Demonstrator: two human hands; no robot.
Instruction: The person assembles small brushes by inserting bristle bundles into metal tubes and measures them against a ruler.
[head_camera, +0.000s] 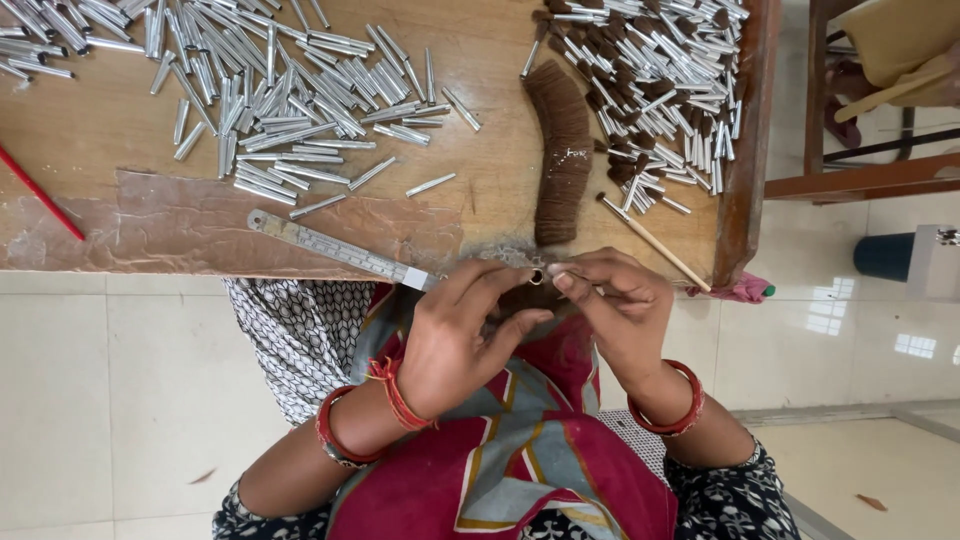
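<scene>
Your left hand (455, 335) and right hand (615, 305) pinch one small metal ferrule (537, 277) with a brown hair tuft at the table edge (200, 262). Filled tubes (660, 90) lie right; many empty tubes (270, 90) remain, judged midway

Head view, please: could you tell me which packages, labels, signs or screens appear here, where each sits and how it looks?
No packages, signs or screens show.
Metal ruler: the one marked thing, a long grey strip with fine gradations, lying slanted near the wooden table edge, just beyond the left hand.
</scene>
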